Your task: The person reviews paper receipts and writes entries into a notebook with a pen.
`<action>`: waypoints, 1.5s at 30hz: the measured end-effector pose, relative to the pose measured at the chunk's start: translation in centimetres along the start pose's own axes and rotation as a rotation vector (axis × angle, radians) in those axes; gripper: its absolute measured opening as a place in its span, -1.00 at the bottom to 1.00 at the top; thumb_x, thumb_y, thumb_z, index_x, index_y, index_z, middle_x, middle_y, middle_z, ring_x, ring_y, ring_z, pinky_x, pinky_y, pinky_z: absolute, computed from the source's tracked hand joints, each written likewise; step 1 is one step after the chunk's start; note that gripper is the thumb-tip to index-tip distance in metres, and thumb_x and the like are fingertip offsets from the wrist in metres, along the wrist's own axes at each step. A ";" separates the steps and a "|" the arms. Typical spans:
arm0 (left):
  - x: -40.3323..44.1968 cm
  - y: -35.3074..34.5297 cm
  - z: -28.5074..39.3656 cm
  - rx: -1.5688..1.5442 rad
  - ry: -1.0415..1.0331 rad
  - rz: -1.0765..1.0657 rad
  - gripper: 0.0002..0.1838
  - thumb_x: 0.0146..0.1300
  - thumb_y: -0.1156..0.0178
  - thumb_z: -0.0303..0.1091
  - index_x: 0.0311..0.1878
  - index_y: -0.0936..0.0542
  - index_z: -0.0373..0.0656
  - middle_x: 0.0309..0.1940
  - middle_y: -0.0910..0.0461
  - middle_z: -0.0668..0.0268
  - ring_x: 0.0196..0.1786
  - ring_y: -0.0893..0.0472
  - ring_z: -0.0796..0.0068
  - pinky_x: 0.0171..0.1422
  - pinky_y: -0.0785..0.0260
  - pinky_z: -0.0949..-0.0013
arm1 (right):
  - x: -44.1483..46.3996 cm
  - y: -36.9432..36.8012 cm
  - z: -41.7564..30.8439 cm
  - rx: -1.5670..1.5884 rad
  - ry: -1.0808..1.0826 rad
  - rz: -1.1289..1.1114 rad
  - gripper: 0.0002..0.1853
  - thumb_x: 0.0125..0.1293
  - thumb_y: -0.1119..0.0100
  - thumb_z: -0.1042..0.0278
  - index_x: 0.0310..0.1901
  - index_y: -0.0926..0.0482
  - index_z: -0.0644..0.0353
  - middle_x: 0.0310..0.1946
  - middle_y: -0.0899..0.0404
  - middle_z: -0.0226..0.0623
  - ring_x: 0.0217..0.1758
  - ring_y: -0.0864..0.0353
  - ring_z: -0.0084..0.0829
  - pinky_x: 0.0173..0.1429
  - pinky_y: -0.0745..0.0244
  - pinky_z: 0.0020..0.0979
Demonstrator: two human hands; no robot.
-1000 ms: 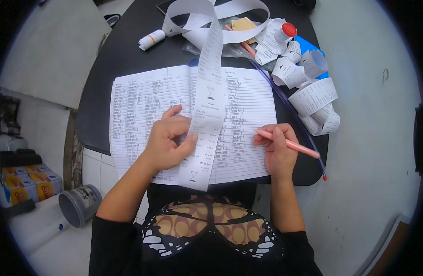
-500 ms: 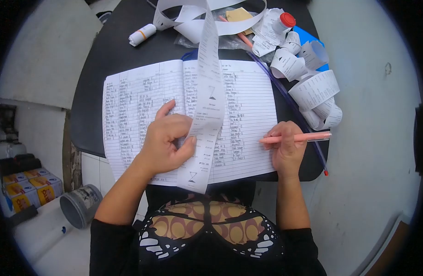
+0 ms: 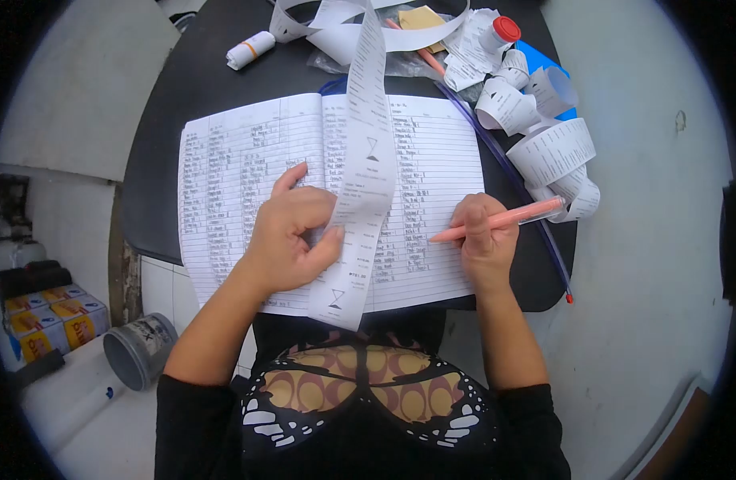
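Observation:
An open lined notebook [image 3: 216, 264] with handwritten columns on both pages lies in front of me. Over its middle fold and right page runs a long printed receipt strip [image 3: 368, 172], its lower end hanging past the notebook's front edge. My left hand [image 3: 292, 240] rests on the left page, thumb and fingers pinching the strip's left edge. Above the right page, my right hand [image 3: 488, 244] grips a pink pen [image 3: 496, 222]. The pen's tip points left, close to the written column; whether it touches the paper I cannot tell.
Curled receipt rolls [image 3: 552, 152] and a red-capped container [image 3: 502, 32] crowd the table's right side. A purple stick-like item [image 3: 508, 160] lies beside the notebook. A banded paper roll [image 3: 250, 50] sits at the back left. On the floor stands a grey bucket [image 3: 140, 352].
My right hand and the pen have moved left and slightly up, over the right page. The left hand keeps its pinch on the receipt strip. The view has shifted a little.

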State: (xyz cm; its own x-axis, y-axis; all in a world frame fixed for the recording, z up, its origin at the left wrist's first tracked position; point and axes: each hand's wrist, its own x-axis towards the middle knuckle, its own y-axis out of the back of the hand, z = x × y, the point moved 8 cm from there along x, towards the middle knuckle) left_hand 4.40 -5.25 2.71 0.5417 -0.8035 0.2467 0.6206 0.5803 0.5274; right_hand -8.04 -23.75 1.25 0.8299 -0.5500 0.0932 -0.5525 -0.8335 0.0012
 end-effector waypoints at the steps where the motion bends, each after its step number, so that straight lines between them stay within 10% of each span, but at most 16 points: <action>1: 0.0 0.0 0.0 -0.002 0.010 -0.004 -0.91 -0.04 -0.17 -0.42 -0.47 -0.54 -0.23 -0.46 -0.58 0.25 -0.33 -0.57 0.30 0.40 0.00 -0.03 | -0.1 0.1 0.1 -0.025 -0.017 0.001 -0.59 0.33 -0.16 0.18 -0.61 -0.37 0.20 -0.65 -0.33 -0.52 -0.58 -0.23 -0.72 -0.53 -0.13 -0.62; 12: -0.1 0.0 -0.2 0.020 0.003 -0.011 -0.90 -0.03 -0.17 -0.40 -0.49 -0.52 -0.24 -0.49 -0.56 0.24 -0.37 -0.55 0.29 0.40 -0.02 -0.02 | -0.8 0.8 -0.2 -0.199 -0.032 0.060 -0.72 0.18 -0.28 0.44 -0.59 -0.40 0.23 -0.65 -0.36 -0.52 -0.57 -0.30 -0.71 -0.49 -0.18 -0.62; 45: -0.1 0.0 -0.1 -0.011 -0.020 0.023 -0.89 -0.02 -0.16 -0.41 -0.54 -0.47 -0.21 -0.54 -0.50 0.28 -0.39 -0.52 0.30 0.40 0.00 -0.03 | 5.7 0.5 1.0 -0.237 -0.114 0.076 -0.72 0.19 -0.26 0.40 -0.57 -0.35 0.16 -0.73 -0.39 -0.43 -0.73 -0.26 -0.71 -0.66 -0.12 -0.64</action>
State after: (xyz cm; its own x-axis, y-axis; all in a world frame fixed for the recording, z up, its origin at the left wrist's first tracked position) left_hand 4.38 -5.10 2.63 0.5444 -0.7923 0.2754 0.6144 0.6001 0.5122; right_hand -3.53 -27.36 0.77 0.7813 -0.6240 -0.0105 -0.6050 -0.7614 0.2329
